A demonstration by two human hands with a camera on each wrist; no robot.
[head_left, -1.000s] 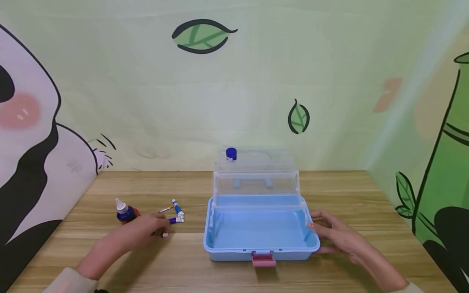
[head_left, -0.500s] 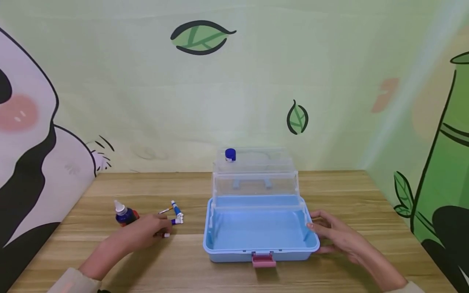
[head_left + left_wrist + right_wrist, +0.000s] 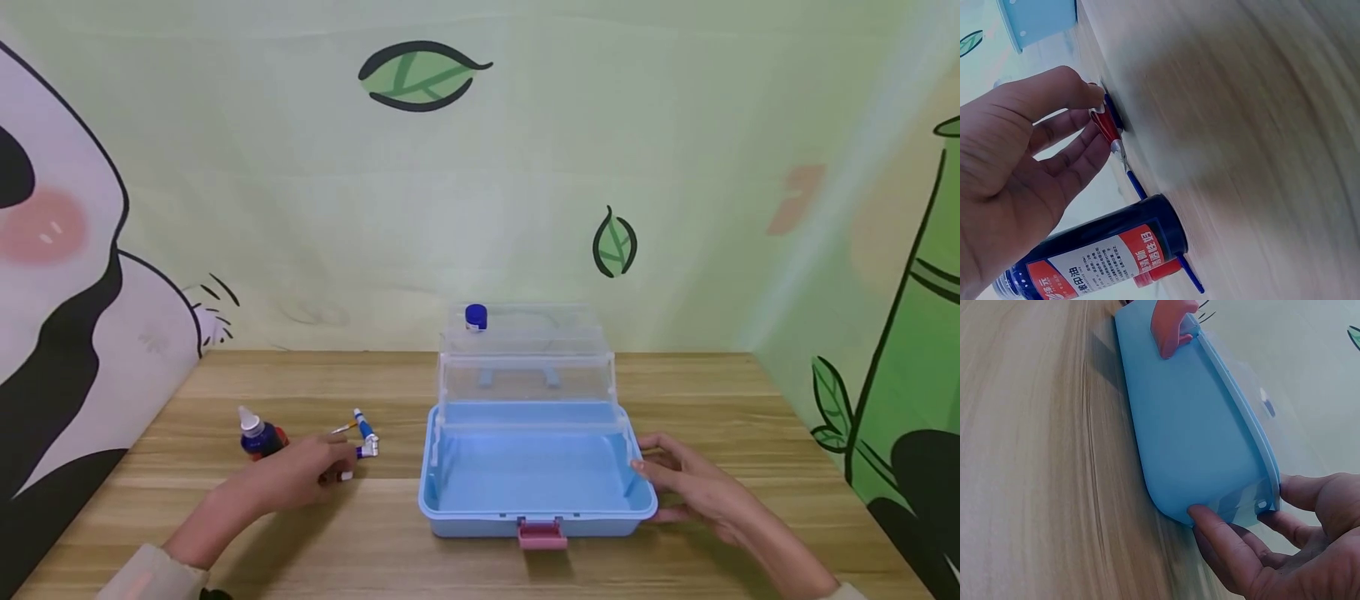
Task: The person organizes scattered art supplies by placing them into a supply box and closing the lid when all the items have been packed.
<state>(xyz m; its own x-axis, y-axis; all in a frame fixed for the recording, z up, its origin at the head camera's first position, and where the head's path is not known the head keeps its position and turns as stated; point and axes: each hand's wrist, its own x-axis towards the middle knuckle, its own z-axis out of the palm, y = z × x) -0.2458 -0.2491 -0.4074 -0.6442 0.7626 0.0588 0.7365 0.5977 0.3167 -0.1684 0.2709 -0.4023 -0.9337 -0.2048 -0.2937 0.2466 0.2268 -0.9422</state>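
In the head view my left hand (image 3: 300,471) is low over the table on the left. Its thumb and fingers pinch a red paint tube (image 3: 1106,125), whose white cap pokes out past the fingertips. Beside it lie a dark blue tube (image 3: 363,452), a lighter blue tube (image 3: 364,425) and a thin paintbrush (image 3: 345,427). My right hand (image 3: 693,483) grips the right end of a light blue storage box (image 3: 517,527), thumb at the rim and fingers against the outer side. The box stands open, its clear lid section (image 3: 525,379) raised at the back.
A dark blue bottle (image 3: 260,440) with a white nozzle stands left of the left hand, with a red item (image 3: 282,436) behind it. A small blue jar (image 3: 476,318) sits on the raised clear section. The pink latch (image 3: 542,535) hangs at the box front.
My left hand has shifted slightly right, and the red tube's white cap has risen a little and shows more. The right hand and the box keep their places.
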